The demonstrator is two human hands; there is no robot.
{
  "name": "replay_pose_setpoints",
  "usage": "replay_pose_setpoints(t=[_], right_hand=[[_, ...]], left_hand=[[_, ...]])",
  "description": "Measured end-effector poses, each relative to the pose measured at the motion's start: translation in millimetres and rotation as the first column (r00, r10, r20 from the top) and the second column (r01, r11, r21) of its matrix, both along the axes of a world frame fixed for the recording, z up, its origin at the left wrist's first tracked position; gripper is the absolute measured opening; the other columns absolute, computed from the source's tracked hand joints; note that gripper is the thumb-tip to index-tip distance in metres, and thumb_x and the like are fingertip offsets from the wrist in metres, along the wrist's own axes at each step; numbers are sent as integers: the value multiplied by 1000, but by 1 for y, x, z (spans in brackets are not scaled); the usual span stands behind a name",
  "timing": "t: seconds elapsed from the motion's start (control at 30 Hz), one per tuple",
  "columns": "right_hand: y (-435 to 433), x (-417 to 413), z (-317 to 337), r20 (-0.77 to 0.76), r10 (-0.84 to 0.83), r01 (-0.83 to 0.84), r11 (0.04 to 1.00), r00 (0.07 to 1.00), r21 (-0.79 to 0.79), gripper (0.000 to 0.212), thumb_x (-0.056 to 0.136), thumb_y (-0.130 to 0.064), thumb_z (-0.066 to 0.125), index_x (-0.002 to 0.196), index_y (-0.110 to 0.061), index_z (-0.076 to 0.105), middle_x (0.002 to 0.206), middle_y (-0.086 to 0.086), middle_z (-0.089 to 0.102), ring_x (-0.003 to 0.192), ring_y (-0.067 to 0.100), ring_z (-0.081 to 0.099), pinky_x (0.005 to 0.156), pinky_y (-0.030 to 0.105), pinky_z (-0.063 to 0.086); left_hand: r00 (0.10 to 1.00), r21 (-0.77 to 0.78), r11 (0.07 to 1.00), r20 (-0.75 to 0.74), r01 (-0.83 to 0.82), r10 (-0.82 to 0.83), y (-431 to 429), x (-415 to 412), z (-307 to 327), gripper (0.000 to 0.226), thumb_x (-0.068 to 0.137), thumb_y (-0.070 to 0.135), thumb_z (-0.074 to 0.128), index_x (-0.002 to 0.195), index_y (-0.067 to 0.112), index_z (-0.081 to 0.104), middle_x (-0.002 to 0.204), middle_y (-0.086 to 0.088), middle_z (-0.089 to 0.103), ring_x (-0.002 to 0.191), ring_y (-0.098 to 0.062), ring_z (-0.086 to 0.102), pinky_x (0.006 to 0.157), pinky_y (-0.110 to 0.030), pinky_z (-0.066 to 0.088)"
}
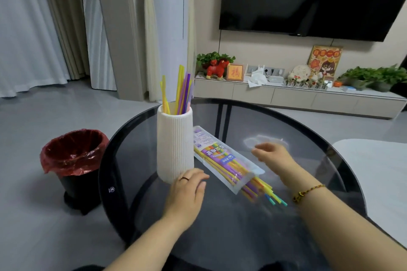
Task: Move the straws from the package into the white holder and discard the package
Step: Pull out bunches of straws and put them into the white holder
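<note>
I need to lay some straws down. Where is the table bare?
Bare glass lies beyond the package toward the far rim of the table, and between the forearms. Crowded: the middle, where the package lies close beside the holder, left hand at the holder's base, right hand right of the package.

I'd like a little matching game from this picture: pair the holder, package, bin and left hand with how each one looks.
1 holder
2 package
3 bin
4 left hand

a lying flat, straws poking out of its open end
b wearing a ring
c standing upright with straws inside
d lined in red

Pairs: 1-c, 2-a, 3-d, 4-b
</note>
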State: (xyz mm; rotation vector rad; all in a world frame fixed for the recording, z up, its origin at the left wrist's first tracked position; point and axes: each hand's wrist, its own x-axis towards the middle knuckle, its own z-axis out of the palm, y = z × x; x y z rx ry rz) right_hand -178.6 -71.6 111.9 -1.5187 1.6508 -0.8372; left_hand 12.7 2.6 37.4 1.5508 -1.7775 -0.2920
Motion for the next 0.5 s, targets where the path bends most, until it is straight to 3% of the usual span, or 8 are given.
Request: replay_pose_setpoints(t=[0.1,0.17,0.23,0.3,0.4,0.5], right_hand=[[8,-18,-22,-191,-43,56,996,981,65,41,83,-13,59,121,1,53,122,18,60,103,27,58,78,28,43],[12,-21,-31,-249,4,34,988,969,148,38,82,-14,58,117,0,55,112,18,65,90,23,63,62,29,47],[12,-24,-39,-269,77,-11,971,960,240,15,80,-14,57,90,-6,65,81,11,66,63,13,58,45,24,44],[9,-23,-44,-286,145,-54,952,947,301,15,79,-16,57,64,-13,58,61,3,55,49,9,47,38,14,38],[0,-18,-48,-312,259,-135,920,914,367,19,77,-14,61,61,-16,52,57,0,51,47,8,45,36,11,37],[-7,-10,-44,-397,386,-206,882,833,424,22,76,-13,62,64,-21,46,62,-4,48,52,6,45,43,14,38]], left_hand=[[975,211,970,160,118,-153,-13,-25,-12,40,94,26,34,134,28,34,150,10,22,134,-13,25,109,-27,20],[959,273,952,202,139,-198,-22,-39,-12,45,95,29,32,139,29,22,154,10,10,139,-17,17,112,-31,17],[942,313,937,240,154,-235,-31,-49,-16,49,95,30,29,141,27,14,155,7,4,141,-16,8,114,-32,10],[922,334,930,292,151,-255,-38,-53,-25,50,96,31,25,142,25,8,156,6,3,142,-11,0,115,-30,2],[913,337,933,328,125,-241,-46,-53,-35,50,96,33,22,143,24,6,156,6,4,142,-9,-1,114,-28,1],[922,334,935,315,116,-227,-48,-53,-38,50,96,33,22,143,25,7,155,6,7,142,-9,2,114,-28,3]])
